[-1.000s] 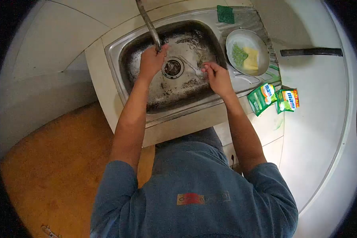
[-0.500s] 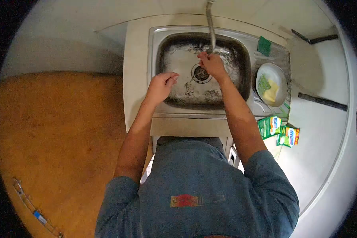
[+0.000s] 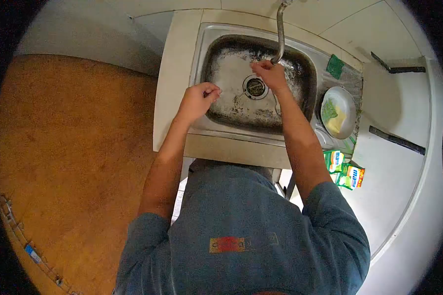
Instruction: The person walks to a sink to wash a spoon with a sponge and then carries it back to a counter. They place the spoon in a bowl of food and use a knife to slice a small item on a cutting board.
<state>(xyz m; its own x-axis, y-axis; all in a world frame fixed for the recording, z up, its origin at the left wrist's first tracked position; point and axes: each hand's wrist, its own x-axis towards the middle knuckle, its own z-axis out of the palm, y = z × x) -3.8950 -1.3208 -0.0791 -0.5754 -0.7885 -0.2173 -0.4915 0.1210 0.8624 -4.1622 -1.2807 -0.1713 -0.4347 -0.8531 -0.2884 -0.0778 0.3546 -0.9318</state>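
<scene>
My left hand [image 3: 196, 103] hovers over the left front rim of the metal sink [image 3: 199, 73], its fingers curled in toward the thumb with nothing visible in them. Beneath the spout of the faucet [image 3: 280, 32] is my right hand [image 3: 271, 77], its fingers loosely bent and a little apart, pointing left. No object shows in it. Between and below the hands lies the round drain [image 3: 255, 87] in the sink floor, which has dark stains and wet patches.
Right of the sink, a white bowl [image 3: 348, 101] holds something green and yellow. A green scouring pad [image 3: 335, 66] lies behind it. Green packets [image 3: 352, 176] sit in front. Dark brackets [image 3: 397, 140] stick out from the right wall. A brown floor [image 3: 83, 147] spreads left.
The view has shifted and turned slightly, so the sink and faucet sit farther right and higher. Both hands keep nearly the same pose; the right stays under the spout.
</scene>
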